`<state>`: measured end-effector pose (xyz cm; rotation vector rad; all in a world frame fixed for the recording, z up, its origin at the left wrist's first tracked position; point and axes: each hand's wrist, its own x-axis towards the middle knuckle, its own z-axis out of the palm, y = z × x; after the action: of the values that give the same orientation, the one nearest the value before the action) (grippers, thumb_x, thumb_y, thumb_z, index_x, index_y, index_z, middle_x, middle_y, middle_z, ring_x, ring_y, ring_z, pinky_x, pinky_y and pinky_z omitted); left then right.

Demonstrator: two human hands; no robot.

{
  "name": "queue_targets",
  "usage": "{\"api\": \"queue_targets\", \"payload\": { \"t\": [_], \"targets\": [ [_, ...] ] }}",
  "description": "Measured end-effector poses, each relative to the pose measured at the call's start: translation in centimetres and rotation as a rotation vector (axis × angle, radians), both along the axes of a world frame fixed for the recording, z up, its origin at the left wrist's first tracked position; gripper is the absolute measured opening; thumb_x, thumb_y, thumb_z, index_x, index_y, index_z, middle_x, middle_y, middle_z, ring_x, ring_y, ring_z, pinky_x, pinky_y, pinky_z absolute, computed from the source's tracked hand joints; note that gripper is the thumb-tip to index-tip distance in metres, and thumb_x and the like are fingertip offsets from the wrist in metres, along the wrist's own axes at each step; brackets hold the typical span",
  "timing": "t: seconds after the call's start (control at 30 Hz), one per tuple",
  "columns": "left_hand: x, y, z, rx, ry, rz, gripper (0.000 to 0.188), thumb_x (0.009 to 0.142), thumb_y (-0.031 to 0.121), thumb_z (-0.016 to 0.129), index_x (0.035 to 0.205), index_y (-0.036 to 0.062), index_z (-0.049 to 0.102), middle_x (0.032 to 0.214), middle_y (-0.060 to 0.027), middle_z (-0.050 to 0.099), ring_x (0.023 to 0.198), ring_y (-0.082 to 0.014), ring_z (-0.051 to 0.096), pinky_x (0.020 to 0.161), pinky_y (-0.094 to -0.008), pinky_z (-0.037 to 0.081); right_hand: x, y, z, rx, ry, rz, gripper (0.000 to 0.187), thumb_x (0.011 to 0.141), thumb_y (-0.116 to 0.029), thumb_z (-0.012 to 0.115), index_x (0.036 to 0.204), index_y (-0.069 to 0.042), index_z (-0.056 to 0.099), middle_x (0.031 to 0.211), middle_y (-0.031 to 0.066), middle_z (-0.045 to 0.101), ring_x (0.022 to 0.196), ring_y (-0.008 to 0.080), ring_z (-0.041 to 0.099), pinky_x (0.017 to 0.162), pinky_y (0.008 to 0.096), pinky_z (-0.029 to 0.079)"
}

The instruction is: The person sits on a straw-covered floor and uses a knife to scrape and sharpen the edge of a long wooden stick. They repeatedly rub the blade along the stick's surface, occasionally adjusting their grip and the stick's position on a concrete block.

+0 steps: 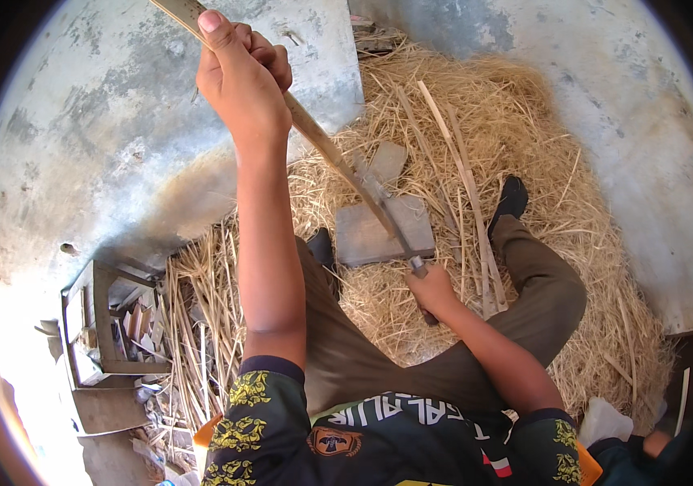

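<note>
My left hand (241, 77) is raised at the upper left, its fingers wrapped round a long bamboo strip (322, 144). From there the strip slants down toward the middle, its lower end over a wooden block (360, 237). My right hand (434, 290), low between my legs, grips the handle of a knife (400, 233). The dark blade points up and away from me, across the block and against the strip's lower part. Whether its edge has entered the bamboo I cannot tell. A small flat slab (388, 161) lies just beyond the block.
Pale shavings (516, 105) cover the floor round my outstretched legs. Long loose strips (464, 174) lie right of the block. A wooden frame (104, 324) with scraps inside stands at left, beside a heap of split sticks (205, 300). Concrete walls (152, 97) rise behind.
</note>
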<state>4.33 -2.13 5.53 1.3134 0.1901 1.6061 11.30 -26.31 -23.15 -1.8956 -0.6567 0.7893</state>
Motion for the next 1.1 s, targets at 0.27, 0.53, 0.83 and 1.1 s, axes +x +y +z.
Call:
{"api": "queue_targets", "payload": {
  "t": [0.27, 0.53, 0.83, 1.1],
  "targets": [
    [-1.8, -0.1, -0.4, 0.004, 0.04, -0.057, 0.056, 0.103, 0.062, 0.043, 0.084, 0.0095, 0.038, 0.063, 0.002, 0.03, 0.05, -0.0088, 0.023, 0.045, -0.0274, 0.017, -1.2, 0.7, 2.4, 0.182, -0.093, -0.065, 0.035, 0.085, -0.022, 0.065, 0.062, 0.003, 0.054, 0.054, 0.0085, 0.055, 0.052, 0.0193, 0.054, 0.053, 0.0396, 0.042],
    [-2.7, 0.3, -0.9, -0.032, -0.011, -0.23, 0.057, 0.102, 0.065, 0.043, 0.084, 0.0111, 0.038, 0.063, 0.0033, 0.025, 0.05, -0.0085, 0.017, 0.046, -0.0276, 0.014, 1.0, 0.8, 0.1, -0.087, -0.066, 0.025, 0.037, 0.085, -0.025, 0.074, 0.063, 0.0, 0.057, 0.054, 0.0051, 0.056, 0.048, 0.0153, 0.048, 0.051, 0.0354, 0.039],
    [-4.3, 0.5, -1.1, -0.066, -0.031, -0.209, 0.059, 0.1, 0.068, 0.044, 0.084, 0.0114, 0.039, 0.061, 0.0035, 0.024, 0.048, -0.0083, 0.016, 0.045, -0.0276, 0.014, -0.8, 0.6, 2.2, 0.075, -0.075, -0.054, 0.033, 0.085, -0.023, 0.066, 0.066, 0.004, 0.059, 0.056, 0.0119, 0.056, 0.051, 0.0226, 0.053, 0.056, 0.0414, 0.043],
    [-5.4, 0.4, -0.9, -0.059, -0.035, -0.244, 0.059, 0.099, 0.068, 0.045, 0.084, 0.0115, 0.038, 0.061, 0.0032, 0.024, 0.047, -0.0084, 0.016, 0.045, -0.028, 0.014, -0.5, 0.9, 0.5, 0.03, -0.17, 0.073, 0.029, 0.084, -0.021, 0.065, 0.069, 0.004, 0.06, 0.056, 0.012, 0.056, 0.051, 0.0236, 0.053, 0.056, 0.0415, 0.043]
  ]
}}
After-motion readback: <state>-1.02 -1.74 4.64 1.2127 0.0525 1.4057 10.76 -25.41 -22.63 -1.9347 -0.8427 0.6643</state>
